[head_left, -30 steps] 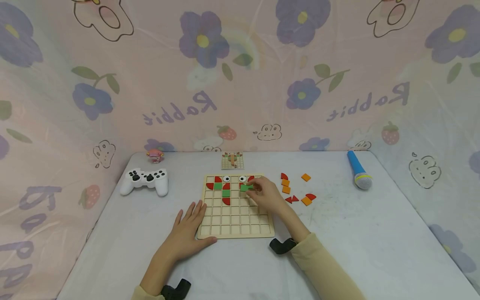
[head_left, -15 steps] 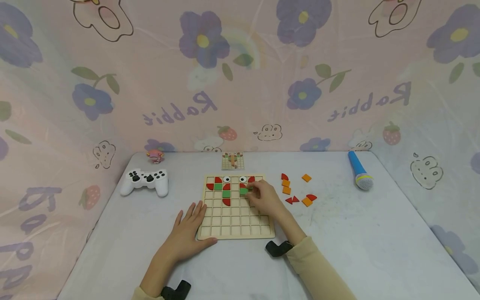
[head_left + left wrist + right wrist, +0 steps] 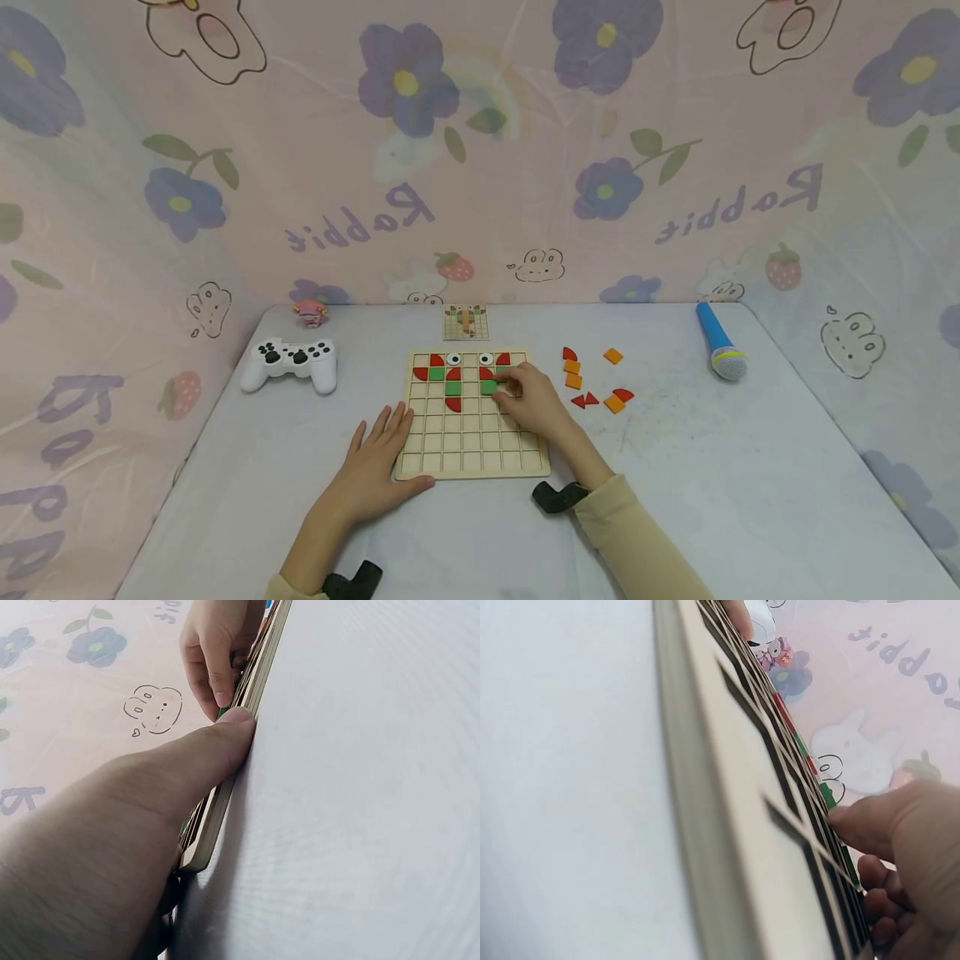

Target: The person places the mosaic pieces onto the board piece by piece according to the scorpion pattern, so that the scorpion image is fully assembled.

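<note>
A light wooden grid board lies on the table, with red quarter-round tiles, green square tiles and eye tiles in its upper cells. My right hand is over the board's right side, thumb and curled fingers at a green square tile lying in its cell. In the right wrist view the thumb touches this green tile. My left hand lies spread at the board's left edge, and its thumb rests on the near rim in the left wrist view.
Loose orange squares and red pieces lie right of the board. Behind it is a pattern card. A white game controller and pink figurine are at left, a blue toy microphone at right.
My right hand has moved slightly toward me, lowering the green square tile into its cell below a red quarter-round. My left hand has stayed at the board's edge.
</note>
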Demonstrator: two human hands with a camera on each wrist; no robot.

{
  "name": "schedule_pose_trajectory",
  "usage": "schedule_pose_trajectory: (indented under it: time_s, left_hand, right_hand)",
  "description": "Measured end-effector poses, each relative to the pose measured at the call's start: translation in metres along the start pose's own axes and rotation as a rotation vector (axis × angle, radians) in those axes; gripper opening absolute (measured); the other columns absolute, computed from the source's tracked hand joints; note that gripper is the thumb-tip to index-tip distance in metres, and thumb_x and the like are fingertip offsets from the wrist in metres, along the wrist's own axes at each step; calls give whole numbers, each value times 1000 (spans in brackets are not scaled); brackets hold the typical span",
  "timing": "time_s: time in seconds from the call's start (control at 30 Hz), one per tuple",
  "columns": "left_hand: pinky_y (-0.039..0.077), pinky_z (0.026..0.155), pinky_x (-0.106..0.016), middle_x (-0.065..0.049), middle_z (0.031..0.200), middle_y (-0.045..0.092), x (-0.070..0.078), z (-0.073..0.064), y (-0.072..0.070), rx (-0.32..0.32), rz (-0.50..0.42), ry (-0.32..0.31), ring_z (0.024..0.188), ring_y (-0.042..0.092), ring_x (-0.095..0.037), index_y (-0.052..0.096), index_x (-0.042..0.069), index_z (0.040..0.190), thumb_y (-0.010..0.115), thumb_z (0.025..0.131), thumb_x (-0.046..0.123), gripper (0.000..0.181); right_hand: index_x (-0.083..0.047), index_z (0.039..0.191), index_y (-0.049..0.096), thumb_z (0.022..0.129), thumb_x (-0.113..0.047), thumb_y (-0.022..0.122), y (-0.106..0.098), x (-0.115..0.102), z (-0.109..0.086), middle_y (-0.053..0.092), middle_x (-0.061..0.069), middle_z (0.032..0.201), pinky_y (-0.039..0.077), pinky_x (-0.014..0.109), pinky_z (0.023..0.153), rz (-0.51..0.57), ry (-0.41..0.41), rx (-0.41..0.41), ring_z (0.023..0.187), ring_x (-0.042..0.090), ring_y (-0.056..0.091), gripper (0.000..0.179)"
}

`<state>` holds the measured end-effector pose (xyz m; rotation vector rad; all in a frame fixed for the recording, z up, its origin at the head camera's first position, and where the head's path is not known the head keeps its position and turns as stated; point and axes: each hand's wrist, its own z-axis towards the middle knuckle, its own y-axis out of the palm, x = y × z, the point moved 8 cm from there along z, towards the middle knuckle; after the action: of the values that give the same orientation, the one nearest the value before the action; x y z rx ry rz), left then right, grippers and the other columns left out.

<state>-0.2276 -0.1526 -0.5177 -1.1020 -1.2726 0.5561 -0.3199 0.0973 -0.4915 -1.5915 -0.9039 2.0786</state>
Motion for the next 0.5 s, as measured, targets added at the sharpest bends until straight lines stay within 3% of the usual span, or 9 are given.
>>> schedule_pose_trajectory:
  time_s: [0.5]
  left_hand:
    - [2, 128, -68, -14, 177, 16, 1, 0, 0, -12, 0, 2, 165, 7, -38, 24, 4, 168, 70, 89, 71, 113]
  right_hand:
    - [-8, 118, 77, 93, -14, 80, 1, 2, 0, 63, 3, 99, 50, 32, 82, 26, 33, 22, 93, 18, 57, 26]
